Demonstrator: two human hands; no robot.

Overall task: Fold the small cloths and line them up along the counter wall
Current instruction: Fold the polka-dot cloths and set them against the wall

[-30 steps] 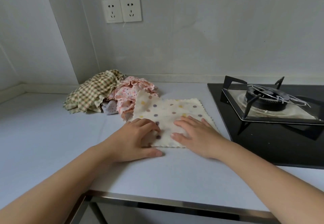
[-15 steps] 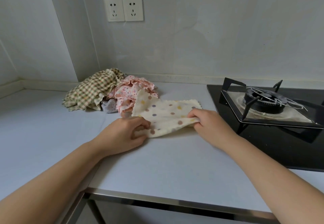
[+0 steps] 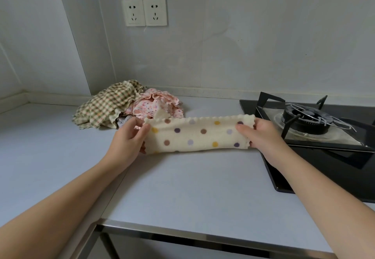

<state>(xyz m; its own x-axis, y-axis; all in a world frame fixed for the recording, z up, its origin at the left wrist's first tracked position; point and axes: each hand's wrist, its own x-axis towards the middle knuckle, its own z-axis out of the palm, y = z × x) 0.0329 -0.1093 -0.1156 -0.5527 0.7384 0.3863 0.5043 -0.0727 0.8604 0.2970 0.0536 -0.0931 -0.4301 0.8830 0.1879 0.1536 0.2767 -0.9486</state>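
Note:
A cream cloth with coloured dots point(image 3: 199, 136) is folded into a long band and held stretched just above the counter point(image 3: 182, 187). My left hand point(image 3: 129, 139) pinches its left end, thumb on top. My right hand point(image 3: 261, 135) pinches its right end. Behind the left hand lies a heap of unfolded cloths: a green checked cloth point(image 3: 107, 104) and a pink flowered cloth point(image 3: 156, 104), with a bit of pale grey cloth point(image 3: 123, 121) showing under them.
A black gas hob point(image 3: 316, 143) with a burner and pan support point(image 3: 308, 116) fills the counter's right side, close to my right hand. The back wall point(image 3: 223, 55) carries two sockets point(image 3: 144, 12). The counter's steel front edge point(image 3: 203, 236) runs below.
The dotted cloth lay flat under both hands; the hands took its near edge, folded it away over itself, and now hold it by both ends as a narrow band lifted off the counter.

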